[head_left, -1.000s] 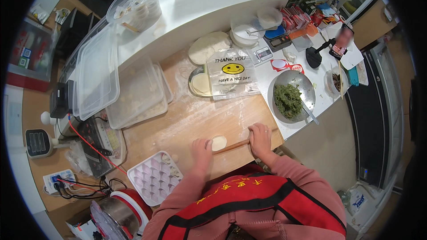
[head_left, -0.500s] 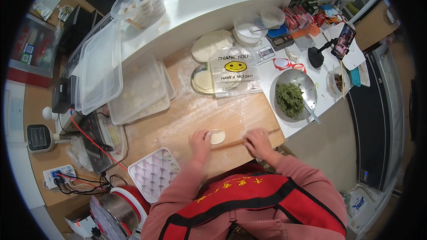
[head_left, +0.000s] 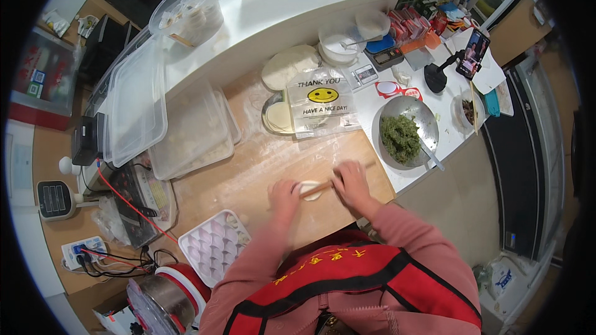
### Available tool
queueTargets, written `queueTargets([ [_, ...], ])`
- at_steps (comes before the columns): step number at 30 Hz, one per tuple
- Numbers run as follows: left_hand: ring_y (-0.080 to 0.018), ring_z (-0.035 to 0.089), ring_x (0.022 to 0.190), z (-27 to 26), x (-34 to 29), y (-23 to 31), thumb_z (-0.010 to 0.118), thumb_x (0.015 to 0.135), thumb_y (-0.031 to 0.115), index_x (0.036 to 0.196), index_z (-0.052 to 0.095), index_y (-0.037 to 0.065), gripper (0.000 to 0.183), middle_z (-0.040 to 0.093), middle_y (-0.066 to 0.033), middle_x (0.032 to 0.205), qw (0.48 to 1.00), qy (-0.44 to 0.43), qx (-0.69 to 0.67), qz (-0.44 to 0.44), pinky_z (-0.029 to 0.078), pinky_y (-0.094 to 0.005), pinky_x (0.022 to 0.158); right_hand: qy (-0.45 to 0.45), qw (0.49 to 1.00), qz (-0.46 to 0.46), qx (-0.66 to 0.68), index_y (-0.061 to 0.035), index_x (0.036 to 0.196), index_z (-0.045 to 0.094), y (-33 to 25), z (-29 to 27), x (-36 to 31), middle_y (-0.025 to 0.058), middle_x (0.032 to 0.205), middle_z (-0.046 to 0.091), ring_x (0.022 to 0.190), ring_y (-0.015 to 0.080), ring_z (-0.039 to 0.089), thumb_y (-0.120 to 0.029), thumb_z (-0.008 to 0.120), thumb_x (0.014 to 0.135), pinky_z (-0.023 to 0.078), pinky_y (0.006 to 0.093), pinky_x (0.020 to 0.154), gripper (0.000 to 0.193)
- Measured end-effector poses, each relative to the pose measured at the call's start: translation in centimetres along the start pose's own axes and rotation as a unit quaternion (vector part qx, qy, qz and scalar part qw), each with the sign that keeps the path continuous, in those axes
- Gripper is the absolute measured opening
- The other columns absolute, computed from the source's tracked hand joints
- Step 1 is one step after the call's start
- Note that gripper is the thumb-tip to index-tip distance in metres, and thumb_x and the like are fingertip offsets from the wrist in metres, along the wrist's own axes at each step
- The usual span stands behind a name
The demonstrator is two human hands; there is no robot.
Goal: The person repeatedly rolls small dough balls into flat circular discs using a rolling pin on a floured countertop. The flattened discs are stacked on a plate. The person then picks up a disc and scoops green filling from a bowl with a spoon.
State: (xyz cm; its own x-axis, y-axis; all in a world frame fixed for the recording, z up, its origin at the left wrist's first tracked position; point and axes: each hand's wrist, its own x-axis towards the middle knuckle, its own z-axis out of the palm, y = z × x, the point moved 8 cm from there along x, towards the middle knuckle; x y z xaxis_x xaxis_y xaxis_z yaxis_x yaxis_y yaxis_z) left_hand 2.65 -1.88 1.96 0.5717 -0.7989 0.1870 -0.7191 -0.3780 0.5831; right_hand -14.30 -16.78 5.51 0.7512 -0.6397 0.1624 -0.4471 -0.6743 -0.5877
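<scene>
A small dough wrapper (head_left: 310, 190) lies on the floured wooden board in front of me. Across it runs a thin wooden rolling pin (head_left: 320, 188), slanting up to the right. My left hand (head_left: 285, 199) is closed over the pin's left part, next to the wrapper's left edge. Gripping the pin on the other side of the dough is my right hand (head_left: 351, 185), its fingers slightly blurred. A white tray with rounded hollows (head_left: 214, 242) sits left of my left forearm, a few dough pieces at its upper right edge.
Stacked lidded plastic boxes (head_left: 192, 133) stand at the board's left. Behind are a round dish of wrappers (head_left: 277, 116) and a clear printed bag (head_left: 323, 102). To the right are a metal bowl of green filling (head_left: 403, 136) and a phone on a stand (head_left: 475, 54).
The rolling pin has moved from the wrapper's near side onto its middle. My left hand has gone from the wrapper's edge to the pin; my right hand has shifted slightly forward.
</scene>
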Motion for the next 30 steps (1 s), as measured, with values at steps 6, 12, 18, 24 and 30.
queueTargets([
  [6, -0.028, 0.064, 0.088, -0.7, -1.4, -0.9, 0.076, 0.087, 0.021, 0.091, 0.072, 0.012, 0.011, 0.068, -0.0061, 0.085, 0.997, 0.032, -0.001, -0.072, 0.043, -0.0427, 0.085, 0.021, 0.999, -0.035, -0.012, -0.0093, 0.112, 0.063, -0.8, -0.9, -1.9, 0.0125, 0.119, 0.059, 0.113, 0.0343, 0.055, -0.024, 0.074, 0.089, 0.039, 0.0492, 0.101, 0.03],
  [12, -0.0286, 0.063, 0.09, -0.2, 1.4, -0.7, 0.077, 0.086, 0.02, 0.09, 0.072, 0.012, 0.01, 0.068, -0.0059, 0.087, 0.998, -0.017, -0.055, -0.014, 0.043, -0.0436, 0.087, 0.078, 0.996, 0.027, -0.014, -0.0089, 0.112, 0.064, 1.1, 0.0, 3.8, 0.0125, 0.121, 0.06, 0.116, 0.0338, 0.055, -0.023, 0.073, 0.09, 0.037, 0.0478, 0.104, 0.028],
  [18, -0.0267, 0.063, 0.083, -2.1, -2.2, -1.8, 0.079, 0.083, 0.014, 0.086, 0.072, 0.011, 0.009, 0.067, -0.0049, 0.084, 0.998, 0.034, -0.027, -0.047, 0.043, -0.0415, 0.085, 0.011, 0.999, -0.043, -0.004, -0.0085, 0.115, 0.063, -0.2, -0.9, -3.1, 0.0129, 0.122, 0.06, 0.117, 0.0353, 0.053, -0.021, 0.072, 0.09, 0.037, 0.0488, 0.104, 0.029],
  [24, -0.0324, 0.065, 0.092, -2.4, -1.0, -0.6, 0.078, 0.083, 0.017, 0.093, 0.075, 0.009, 0.014, 0.07, -0.0087, 0.091, 0.999, -0.027, -0.043, 0.004, 0.049, -0.0461, 0.086, 0.032, 0.999, 0.015, -0.001, -0.0095, 0.113, 0.064, 1.9, 0.9, -0.6, 0.0132, 0.12, 0.06, 0.112, 0.0358, 0.055, -0.02, 0.073, 0.09, 0.04, 0.0496, 0.101, 0.026],
  [30, -0.0247, 0.071, 0.085, -6.4, 4.4, 1.8, 0.077, 0.089, 0.006, 0.1, 0.074, 0.004, 0.011, 0.074, -0.0085, 0.094, 0.99, 0.014, -0.142, 0.005, 0.058, -0.0365, 0.076, -0.049, 0.997, -0.051, 0.01, -0.0093, 0.114, 0.065, 0.6, 1.0, -2.7, 0.0118, 0.121, 0.061, 0.114, 0.0348, 0.056, -0.026, 0.073, 0.091, 0.04, 0.0501, 0.102, 0.03],
])
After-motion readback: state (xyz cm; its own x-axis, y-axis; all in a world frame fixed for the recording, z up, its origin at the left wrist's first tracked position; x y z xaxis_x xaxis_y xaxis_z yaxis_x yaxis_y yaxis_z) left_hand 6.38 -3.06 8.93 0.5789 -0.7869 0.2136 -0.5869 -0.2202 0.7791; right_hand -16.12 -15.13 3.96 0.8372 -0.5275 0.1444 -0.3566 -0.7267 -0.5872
